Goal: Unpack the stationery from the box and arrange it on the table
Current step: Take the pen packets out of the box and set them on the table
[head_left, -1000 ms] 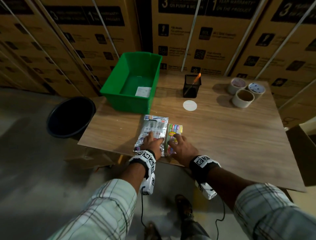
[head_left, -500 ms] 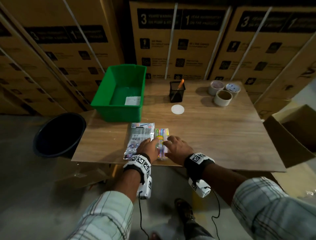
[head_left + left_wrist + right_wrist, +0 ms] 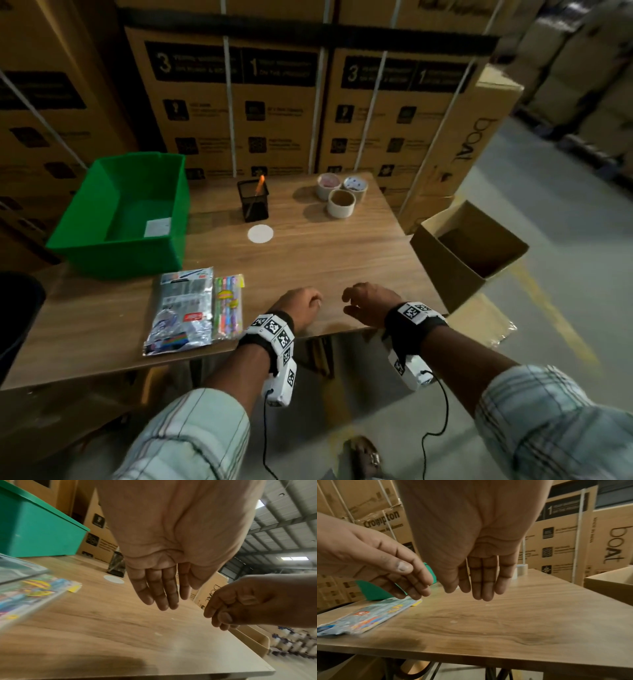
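Evidently both packets are placed — left hand [image 3: 301,305] and right hand [image 3: 368,303] hover loose-fingered, empty, toward the cardboard box [image 3: 469,246].

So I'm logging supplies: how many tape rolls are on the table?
3, clustered at the table's far right corner: one back left, one back right, one in front, touching or nearly. None seems hidden.

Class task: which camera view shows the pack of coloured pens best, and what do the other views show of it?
The head view: the whole pack of coloured pens lies flat, seen from above, beside the silver packet. The left wrist view shows only a blurred part at its edge; the right wrist view shows it low, oblique and partly behind fingers.
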